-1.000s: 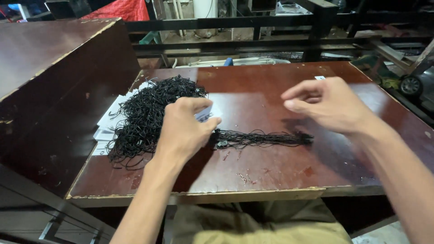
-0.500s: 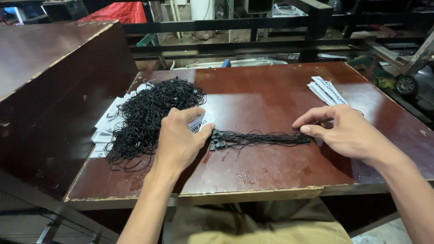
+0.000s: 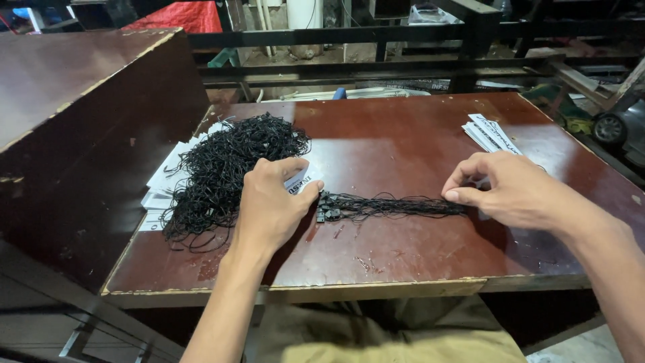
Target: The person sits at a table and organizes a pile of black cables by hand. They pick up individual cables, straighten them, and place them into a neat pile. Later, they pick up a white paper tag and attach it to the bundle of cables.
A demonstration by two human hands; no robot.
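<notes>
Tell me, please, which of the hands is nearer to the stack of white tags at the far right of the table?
Right. The right hand lies just in front of the tags; the left hand is far off by the cord pile.

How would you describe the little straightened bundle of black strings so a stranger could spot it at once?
On the reddish-brown table, look between the left hand and right hand. The straightened bundle lies flat there, with small black clasps at its left end. Unlike the big tangled heap of black strings to its left, its strands run in one thin line.
</notes>
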